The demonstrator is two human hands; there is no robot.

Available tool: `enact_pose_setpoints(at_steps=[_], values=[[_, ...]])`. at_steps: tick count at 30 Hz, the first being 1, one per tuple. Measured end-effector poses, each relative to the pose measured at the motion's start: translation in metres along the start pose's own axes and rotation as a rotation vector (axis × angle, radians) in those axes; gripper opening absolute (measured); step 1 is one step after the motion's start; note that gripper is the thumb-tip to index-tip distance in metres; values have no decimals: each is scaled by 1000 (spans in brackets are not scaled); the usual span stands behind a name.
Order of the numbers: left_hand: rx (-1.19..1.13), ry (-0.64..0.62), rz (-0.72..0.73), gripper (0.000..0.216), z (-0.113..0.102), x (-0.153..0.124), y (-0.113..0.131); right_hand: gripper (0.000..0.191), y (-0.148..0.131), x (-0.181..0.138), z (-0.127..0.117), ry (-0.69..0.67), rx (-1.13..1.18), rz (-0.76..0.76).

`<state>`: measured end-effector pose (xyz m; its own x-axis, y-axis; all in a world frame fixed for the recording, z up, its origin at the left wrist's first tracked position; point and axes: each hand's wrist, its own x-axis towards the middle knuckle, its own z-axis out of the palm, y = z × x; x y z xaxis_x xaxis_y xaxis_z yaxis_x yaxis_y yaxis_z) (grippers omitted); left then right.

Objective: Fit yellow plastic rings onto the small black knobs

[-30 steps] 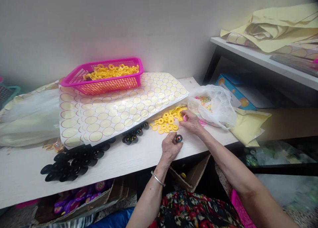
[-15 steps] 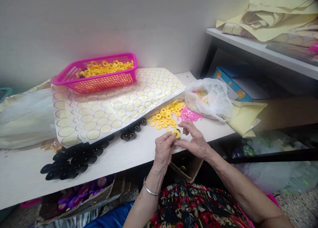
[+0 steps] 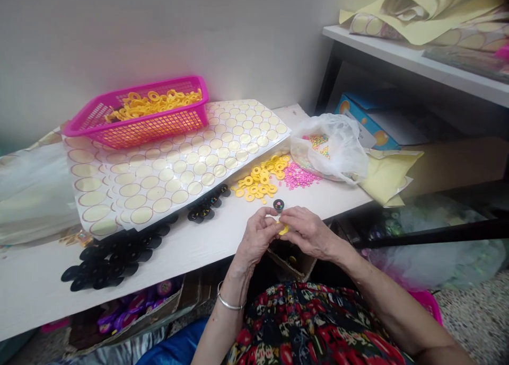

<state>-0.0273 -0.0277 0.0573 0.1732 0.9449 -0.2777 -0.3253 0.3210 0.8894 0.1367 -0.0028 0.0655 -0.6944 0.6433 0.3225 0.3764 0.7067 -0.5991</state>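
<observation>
My left hand [image 3: 256, 235] and my right hand [image 3: 308, 231] meet over the front edge of the white table [image 3: 191, 248], fingers pinched together on one yellow ring [image 3: 283, 230]. A small black disc with coloured beads [image 3: 278, 204] lies on the table just beyond my fingertips. Behind it are a pile of loose yellow rings [image 3: 260, 180] and a scatter of pink beads [image 3: 300, 177].
A pink basket of yellow rings [image 3: 139, 112] stands at the back on sheets of round stickers [image 3: 175, 163]. Black discs [image 3: 115, 256] lie front left, a few more [image 3: 207, 206] by the sheets. A plastic bag of beads [image 3: 330, 148] sits right. An open carton [image 3: 292, 259] is below my hands.
My right hand left the ring pile with a yellow ring and joined my left hand at the table edge. The black disc my left hand held now lies on the table.
</observation>
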Motion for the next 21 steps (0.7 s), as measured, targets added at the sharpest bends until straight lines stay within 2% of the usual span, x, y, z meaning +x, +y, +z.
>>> enact_pose_setpoints(at_steps=[2,4,7,9,11,14,21], values=[[37,-42,-15,34,-3,1,0,15,1,-1,3,-23,18,27],[66,-39,-24,34,-5,3,0,12,6,0,5,10,43,48],[67,85,5,36,-10,10,-2,14,19,7,6,143,-2,131],[51,212,27,37,-15,16,-5,13,28,15,6,169,-83,200],[38,314,31,35,-19,23,-9,10,36,23,8,123,-177,238],[42,394,32,34,-23,31,-15,12,41,32,12,40,-299,256],[167,403,80,31,-19,46,-20,14,44,38,18,-63,-424,286]])
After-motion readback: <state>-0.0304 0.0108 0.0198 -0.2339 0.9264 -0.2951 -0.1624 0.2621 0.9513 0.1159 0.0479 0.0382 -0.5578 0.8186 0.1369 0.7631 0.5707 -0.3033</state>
